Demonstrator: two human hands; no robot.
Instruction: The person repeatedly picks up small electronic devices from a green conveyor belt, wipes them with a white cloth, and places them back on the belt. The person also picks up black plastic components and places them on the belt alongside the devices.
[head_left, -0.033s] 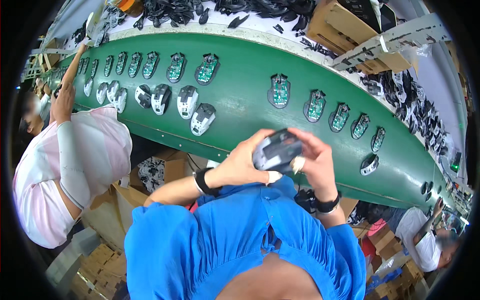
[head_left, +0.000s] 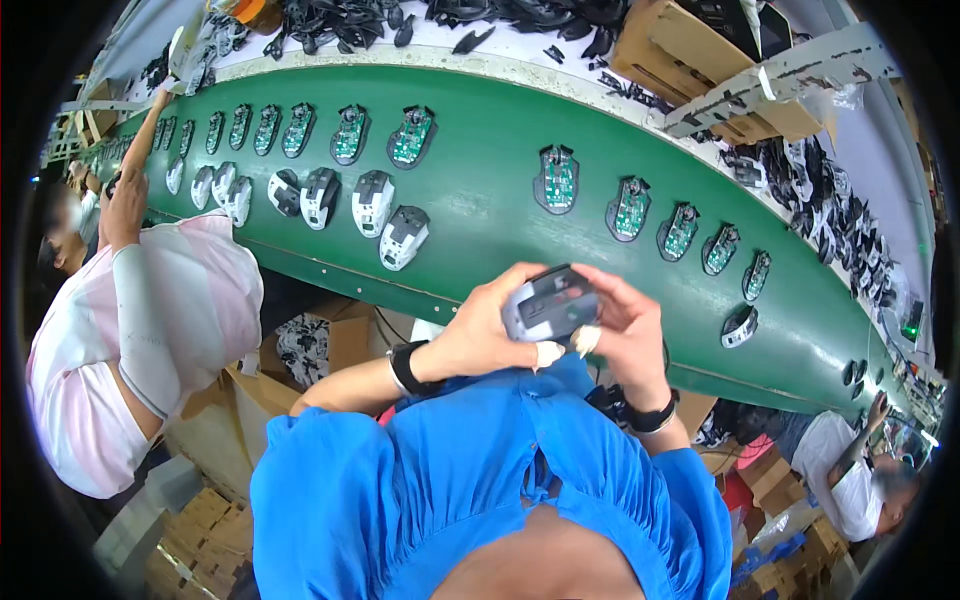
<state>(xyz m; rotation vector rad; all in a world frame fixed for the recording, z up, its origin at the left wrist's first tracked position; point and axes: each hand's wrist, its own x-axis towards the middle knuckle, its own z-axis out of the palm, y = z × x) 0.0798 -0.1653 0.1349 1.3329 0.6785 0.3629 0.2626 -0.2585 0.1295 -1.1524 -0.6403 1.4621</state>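
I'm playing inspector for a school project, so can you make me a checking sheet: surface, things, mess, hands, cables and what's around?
Surface: long green worktop, somewhat shiny.
Things: a grey computer mouse is held near the worktop's near edge; mouse bases with green circuit boards and white-and-dark mice lie on the worktop.
Clutter: loose black parts piled beyond the worktop.
Hands: left hand and right hand both hold the grey mouse.
Cables: what looks like a thin dark cable below the near edge; its ends are unclear.
Surroundings: left co-worker, right co-worker, cardboard box.
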